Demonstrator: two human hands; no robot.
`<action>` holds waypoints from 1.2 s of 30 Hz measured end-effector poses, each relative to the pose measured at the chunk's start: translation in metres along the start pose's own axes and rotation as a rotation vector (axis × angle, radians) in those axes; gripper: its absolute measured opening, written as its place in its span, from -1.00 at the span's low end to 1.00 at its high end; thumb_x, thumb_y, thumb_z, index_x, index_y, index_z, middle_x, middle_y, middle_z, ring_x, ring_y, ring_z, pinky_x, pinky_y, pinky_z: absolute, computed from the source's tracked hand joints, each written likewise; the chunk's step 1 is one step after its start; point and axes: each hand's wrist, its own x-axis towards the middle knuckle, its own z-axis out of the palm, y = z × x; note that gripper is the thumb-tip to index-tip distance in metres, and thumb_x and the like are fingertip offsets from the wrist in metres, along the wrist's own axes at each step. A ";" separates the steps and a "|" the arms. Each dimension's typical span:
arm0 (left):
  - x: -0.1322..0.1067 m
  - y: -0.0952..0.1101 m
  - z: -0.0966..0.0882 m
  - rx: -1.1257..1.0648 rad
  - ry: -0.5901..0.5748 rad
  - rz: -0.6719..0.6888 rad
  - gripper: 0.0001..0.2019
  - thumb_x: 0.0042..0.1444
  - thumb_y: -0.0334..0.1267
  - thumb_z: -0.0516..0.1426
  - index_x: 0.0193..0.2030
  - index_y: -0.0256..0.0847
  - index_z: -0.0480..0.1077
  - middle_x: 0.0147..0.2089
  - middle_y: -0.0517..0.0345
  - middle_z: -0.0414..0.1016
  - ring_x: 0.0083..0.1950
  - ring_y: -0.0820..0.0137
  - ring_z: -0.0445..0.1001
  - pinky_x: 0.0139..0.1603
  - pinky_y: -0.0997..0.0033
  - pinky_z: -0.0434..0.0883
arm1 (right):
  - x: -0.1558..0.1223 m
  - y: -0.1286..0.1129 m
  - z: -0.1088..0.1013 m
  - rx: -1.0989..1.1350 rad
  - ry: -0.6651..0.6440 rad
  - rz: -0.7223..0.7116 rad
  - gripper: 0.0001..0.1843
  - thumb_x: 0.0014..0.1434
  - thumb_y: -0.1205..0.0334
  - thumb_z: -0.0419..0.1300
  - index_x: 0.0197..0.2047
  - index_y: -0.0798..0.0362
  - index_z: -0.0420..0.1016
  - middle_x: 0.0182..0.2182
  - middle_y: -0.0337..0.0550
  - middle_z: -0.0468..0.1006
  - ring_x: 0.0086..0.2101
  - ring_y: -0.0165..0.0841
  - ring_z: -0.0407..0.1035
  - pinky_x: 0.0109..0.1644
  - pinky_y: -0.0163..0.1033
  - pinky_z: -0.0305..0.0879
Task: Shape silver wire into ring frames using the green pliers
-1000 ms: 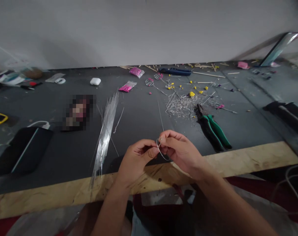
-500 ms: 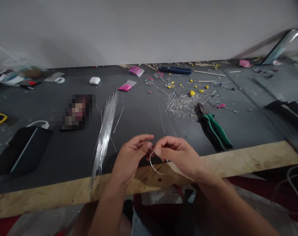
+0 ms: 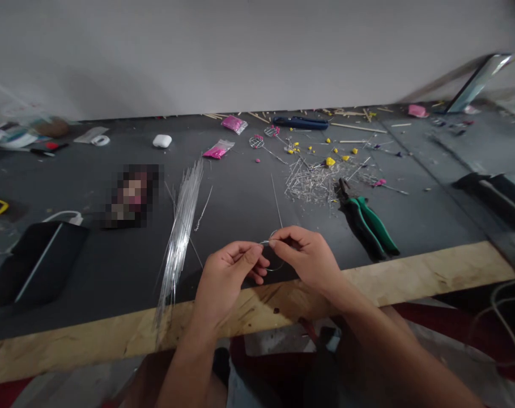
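Both my hands meet over the near edge of the dark table top (image 3: 240,198), pinching a thin silver wire (image 3: 276,266) bent into a small loop. My left hand (image 3: 229,275) pinches one side of the loop between thumb and forefinger. My right hand (image 3: 306,258) pinches the other side, fingertips almost touching the left's. A straight end of the wire runs up and away from the loop over the table.
A bundle of long straight wires (image 3: 183,226) lies left of my hands. Green-handled pliers (image 3: 367,218) lie to the right, beside a heap of cut wire bits (image 3: 312,181). Pink bead bags (image 3: 218,150), yellow beads, a white earbud case (image 3: 162,140) and a black phone (image 3: 40,263) lie around.
The wire loop hung below my fingertips half a second ago; now it sits higher and flatter between them. My hands shifted slightly up and right.
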 end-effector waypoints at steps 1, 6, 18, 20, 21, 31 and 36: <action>0.000 0.000 0.000 0.022 0.023 0.012 -0.86 0.06 -0.23 0.18 -0.32 -0.26 0.46 -0.45 0.16 0.51 -0.47 0.51 0.44 -0.49 0.55 0.41 | 0.000 0.000 0.000 0.000 -0.008 -0.002 -0.90 0.08 0.27 0.17 -0.40 0.02 0.52 -0.47 -0.28 0.53 -0.44 -0.45 0.36 -0.37 -0.35 0.23; -0.002 0.003 0.001 0.125 0.111 0.046 -0.88 0.06 -0.24 0.17 -0.34 -0.24 0.47 -0.53 0.22 0.47 -0.53 0.55 0.40 -0.54 0.61 0.38 | 0.000 0.000 -0.003 -0.048 -0.059 -0.017 -0.89 0.08 0.27 0.17 -0.40 0.02 0.54 -0.49 -0.29 0.53 -0.46 -0.46 0.36 -0.40 -0.38 0.22; -0.001 0.004 -0.001 0.271 0.121 0.040 -0.87 0.05 -0.23 0.16 -0.36 -0.22 0.49 -0.55 0.23 0.43 -0.57 0.56 0.36 -0.57 0.61 0.34 | 0.000 -0.003 -0.001 -0.081 -0.106 -0.010 -0.89 0.07 0.29 0.16 -0.41 0.03 0.53 -0.49 -0.28 0.52 -0.45 -0.45 0.35 -0.37 -0.37 0.23; 0.000 0.002 -0.001 0.254 0.109 0.045 -0.87 0.05 -0.22 0.17 -0.35 -0.23 0.49 -0.54 0.22 0.44 -0.55 0.55 0.36 -0.56 0.60 0.34 | -0.001 -0.003 0.000 -0.060 -0.089 0.010 -0.89 0.06 0.30 0.17 -0.43 0.03 0.52 -0.51 -0.29 0.51 -0.46 -0.46 0.34 -0.39 -0.38 0.23; 0.001 0.002 -0.002 0.235 0.094 0.046 -0.86 0.04 -0.21 0.18 -0.35 -0.23 0.48 -0.53 0.21 0.45 -0.54 0.54 0.37 -0.55 0.59 0.35 | -0.001 -0.003 0.000 -0.041 -0.076 0.022 -0.90 0.06 0.31 0.17 -0.43 0.03 0.51 -0.52 -0.30 0.50 -0.48 -0.46 0.33 -0.41 -0.38 0.22; 0.003 0.001 -0.002 0.007 -0.100 -0.197 -0.59 0.04 0.08 0.11 -0.48 -0.30 0.40 -0.53 0.16 0.36 -0.55 0.53 0.29 -0.59 0.55 0.23 | -0.002 -0.008 0.002 0.085 -0.158 -0.073 -0.89 0.08 0.36 0.15 -0.42 0.04 0.48 -0.50 -0.30 0.51 -0.44 -0.48 0.38 -0.32 -0.38 0.27; 0.001 0.004 -0.004 -0.071 -0.134 -0.178 -0.53 0.11 0.12 -0.01 -0.36 -0.30 0.47 -0.49 0.15 0.36 -0.49 0.50 0.28 -0.49 0.49 0.26 | -0.005 -0.009 0.001 -0.073 -0.228 -0.167 -0.83 0.06 0.45 0.13 -0.43 0.03 0.49 -0.44 -0.32 0.53 -0.39 -0.50 0.38 -0.29 -0.41 0.24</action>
